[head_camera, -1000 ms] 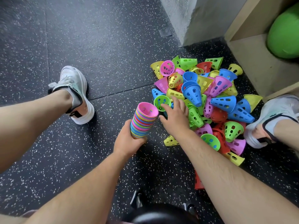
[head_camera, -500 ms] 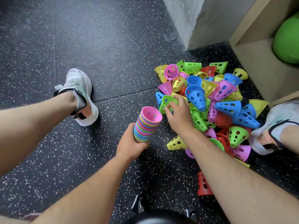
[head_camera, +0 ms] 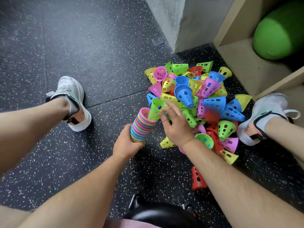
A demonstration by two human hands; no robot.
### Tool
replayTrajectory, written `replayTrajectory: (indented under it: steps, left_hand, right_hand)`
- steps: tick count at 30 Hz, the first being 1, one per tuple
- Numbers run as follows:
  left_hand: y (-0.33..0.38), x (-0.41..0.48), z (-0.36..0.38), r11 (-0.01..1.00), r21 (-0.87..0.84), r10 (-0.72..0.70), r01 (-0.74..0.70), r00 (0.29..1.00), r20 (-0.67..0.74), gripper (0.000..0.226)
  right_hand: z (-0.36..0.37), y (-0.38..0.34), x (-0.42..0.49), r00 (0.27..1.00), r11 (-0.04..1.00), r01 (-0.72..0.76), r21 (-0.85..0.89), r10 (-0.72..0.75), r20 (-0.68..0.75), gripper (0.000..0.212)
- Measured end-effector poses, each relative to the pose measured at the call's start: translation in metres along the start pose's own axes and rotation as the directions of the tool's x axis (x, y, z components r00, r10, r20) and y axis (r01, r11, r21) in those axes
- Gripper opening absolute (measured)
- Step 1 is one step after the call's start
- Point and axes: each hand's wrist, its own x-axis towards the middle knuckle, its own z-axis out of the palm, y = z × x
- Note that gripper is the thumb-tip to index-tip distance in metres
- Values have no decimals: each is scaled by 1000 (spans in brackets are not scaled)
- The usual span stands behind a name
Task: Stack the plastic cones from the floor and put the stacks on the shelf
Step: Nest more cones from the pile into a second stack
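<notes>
A multicoloured stack (head_camera: 142, 127) of nested cones is held by the left grip (head_camera: 127, 142), whose fingers and thumb are wrapped closed round the stack's lower end. The stack is tilted, with its open pink mouth turned toward 1 o'clock. Whether its base touches the floor (head_camera: 82, 46) cannot be told.

1 green cone (head_camera: 155, 109) is seated narrow end first in that mouth, with its wide rim pointed toward 12 o'clock. It is pinched by the right grip (head_camera: 176, 124): the thumb is laid on the cone's near side and the fingertips on its rim. The fingers are only partly curled and are softened by blur.

At 3 o'clock from the stack, a pile (head_camera: 205, 104) of loose cones is spread on the speckled black floor. Blue, yellow, green, pink, purple and red cones are tumbled on their sides and across each other. 1 yellow cone (head_camera: 167, 143) is seen on its side just under the right wrist, at the pile's 7 o'clock edge. 1 red cone (head_camera: 198, 178) is set apart at 6 o'clock and is partly hidden by the right forearm.

At 1 o'clock from the pile a pale wooden shelf (head_camera: 238, 63) is found. In its open compartment a large green ball (head_camera: 278, 30) is held.

A grey pillar (head_camera: 181, 22) is placed at 12 o'clock from the pile. A white left shoe (head_camera: 72, 99) is planted at 9 o'clock from the stack, and a white right shoe (head_camera: 263, 112) just beside the pile at 3 o'clock.
</notes>
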Motion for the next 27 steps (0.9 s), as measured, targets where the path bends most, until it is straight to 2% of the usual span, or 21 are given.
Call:
replayTrajectory:
  steps: [6,10,17,20,23,27]
  left_hand:
    - [7,-4,6,999,21,45,-46,997,61,54]
    - [10,-8,14,997,-40,74,-72,995,70,57]
    - [10,-4,14,996,-20,86,-84,988,131,72]
    - [10,-6,13,995,-41,97,-92,987,131,70]
    - [9,-9,11,994,-33,105,-101,985,135,67]
    - [7,-11,8,994,-13,113,-112,982,149,62]
  right_hand:
    - [11,-4,-26,985,997,-8,-71,20,174,44]
    - [8,-2,-40,984,993,38,-112,-17,177,52]
    - [-3,6,-52,977,990,109,-88,-91,192,48]
    - [-10,13,-49,987,995,50,-91,-36,159,55]
    - [-18,26,-50,989,966,-108,-237,128,72,55]
    - [-19,43,-57,961,846,-96,-525,217,174,47]
